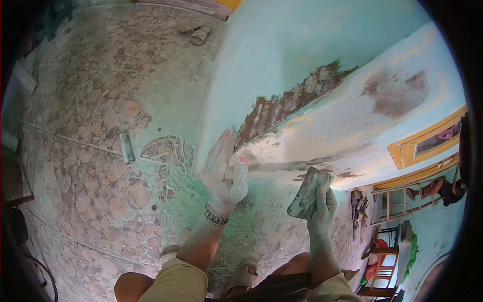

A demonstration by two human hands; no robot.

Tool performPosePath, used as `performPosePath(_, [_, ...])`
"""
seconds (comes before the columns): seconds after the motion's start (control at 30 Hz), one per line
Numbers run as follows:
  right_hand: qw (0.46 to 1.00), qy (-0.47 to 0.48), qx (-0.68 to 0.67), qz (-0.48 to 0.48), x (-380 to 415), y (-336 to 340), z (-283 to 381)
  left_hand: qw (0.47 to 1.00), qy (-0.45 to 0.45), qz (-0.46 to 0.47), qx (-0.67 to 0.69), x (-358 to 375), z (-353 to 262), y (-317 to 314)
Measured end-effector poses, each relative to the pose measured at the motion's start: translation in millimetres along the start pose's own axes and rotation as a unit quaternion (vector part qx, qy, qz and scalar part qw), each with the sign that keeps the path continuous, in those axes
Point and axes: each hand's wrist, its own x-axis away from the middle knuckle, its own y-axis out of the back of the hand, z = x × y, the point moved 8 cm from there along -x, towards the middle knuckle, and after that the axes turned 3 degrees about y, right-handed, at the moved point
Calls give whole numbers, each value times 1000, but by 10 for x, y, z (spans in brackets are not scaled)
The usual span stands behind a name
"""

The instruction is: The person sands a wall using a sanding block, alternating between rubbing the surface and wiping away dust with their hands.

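My left hand (223,173) is held up with its fingers stretched out, beside the wall corner (241,149), and pale dust coats it. It appears to touch the wall near the lower end of a rough brown patch (287,104) where the paint is gone; exact contact is hard to tell. In my right hand (322,204) is a dark, dust-smeared rectangular piece of sandpaper (308,194), gripped between thumb and fingers. It is apart from the pale wall face, which carries another brown stain (397,93).
Patterned floor (90,186) with pale green dust lies below. A small block (127,148) and slippers (199,35) rest on it. To the right are a yellow-framed opening (402,153), a ladder (390,204) with a person (430,189), and a wooden chair (383,272).
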Motion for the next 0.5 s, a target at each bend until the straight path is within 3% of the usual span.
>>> performPosePath(0.2, [997,61,-39,-8,-10,-181,135,999,-25,-21,-9,99,91,85])
performPosePath(0.5, [998,46,-48,3,25,-67,59,998,-14,-43,-34,118,216,126])
